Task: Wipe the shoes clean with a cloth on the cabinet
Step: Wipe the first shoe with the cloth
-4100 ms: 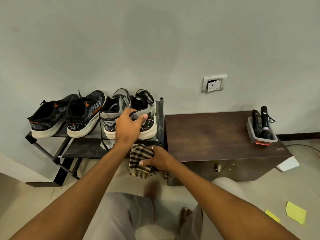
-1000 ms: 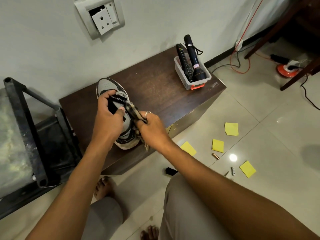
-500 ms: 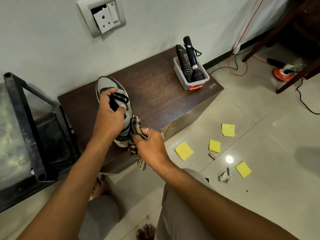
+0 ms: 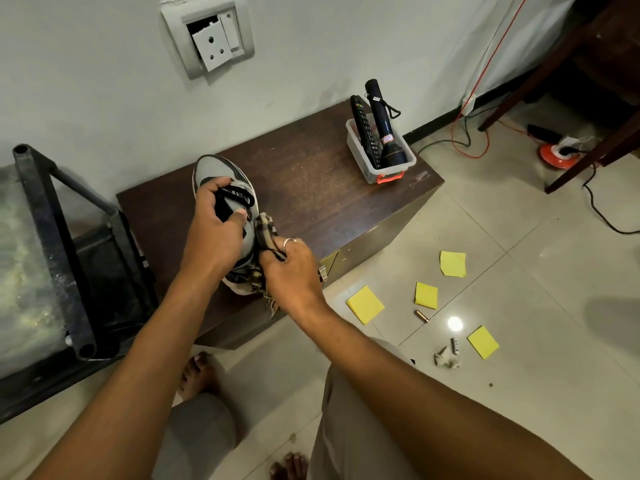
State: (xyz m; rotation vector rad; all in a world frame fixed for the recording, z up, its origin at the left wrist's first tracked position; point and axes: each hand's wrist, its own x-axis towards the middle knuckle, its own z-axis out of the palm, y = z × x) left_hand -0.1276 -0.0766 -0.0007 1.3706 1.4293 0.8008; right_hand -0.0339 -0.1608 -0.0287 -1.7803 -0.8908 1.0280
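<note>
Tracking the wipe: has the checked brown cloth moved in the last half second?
Yes: the cloth moved from the dark wooden cabinet's front edge toward the wall.

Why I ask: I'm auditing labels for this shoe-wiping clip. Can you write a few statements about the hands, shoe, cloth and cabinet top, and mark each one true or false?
1. The left hand grips the grey and black sneaker at its laces. True.
2. The right hand holds the checked brown and cream cloth against the sneaker's side. True.
3. The sneaker lies on the tiled floor. False: it rests on the dark brown wooden cabinet.
4. The clear plastic tub holds only a black torch. False: a black remote control stands in it too.
5. Neither hand wears a ring. False: the right hand wears a silver ring.
</note>
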